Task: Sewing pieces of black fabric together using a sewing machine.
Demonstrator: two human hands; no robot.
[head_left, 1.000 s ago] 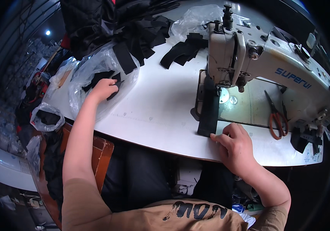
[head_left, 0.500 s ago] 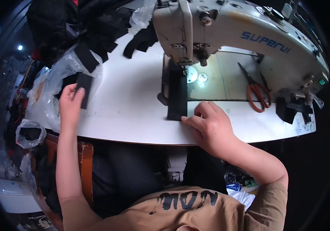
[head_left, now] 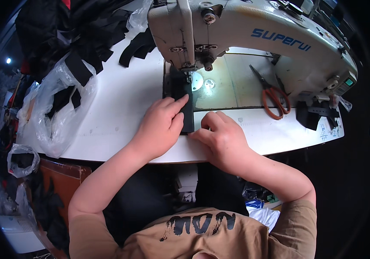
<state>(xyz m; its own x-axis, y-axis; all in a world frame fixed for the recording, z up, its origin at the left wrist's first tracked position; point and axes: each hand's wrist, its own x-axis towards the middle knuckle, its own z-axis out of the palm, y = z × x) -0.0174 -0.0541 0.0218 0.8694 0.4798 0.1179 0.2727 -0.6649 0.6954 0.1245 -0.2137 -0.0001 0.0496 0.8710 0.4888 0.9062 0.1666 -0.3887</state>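
Note:
A black fabric strip (head_left: 188, 115) lies lengthwise under the needle area of a white sewing machine (head_left: 236, 26). Across its left side rests my left hand (head_left: 161, 123), index finger stretched along the cloth and thumb apart from it. At the strip's near right corner my right hand (head_left: 221, 136) is closed in a pinch, with the other fingers curled under. The black piece my left hand carried earlier cannot be told apart from this strip now. A lamp lights the metal plate (head_left: 197, 81) beside the needle.
Scissors with orange handles (head_left: 275, 103) lie on the machine bed. A clear plastic bag (head_left: 55, 134) with black pieces sits at the left. Several dark strips (head_left: 137, 47) are heaped behind. Black scraps (head_left: 308, 116) lie at the right end of the white table (head_left: 120, 144).
My left hand has come right from beside the plastic bag, carrying a black piece, and now rests on the strip at the machine. The right hand keeps its pinch. The whole view shifted slightly.

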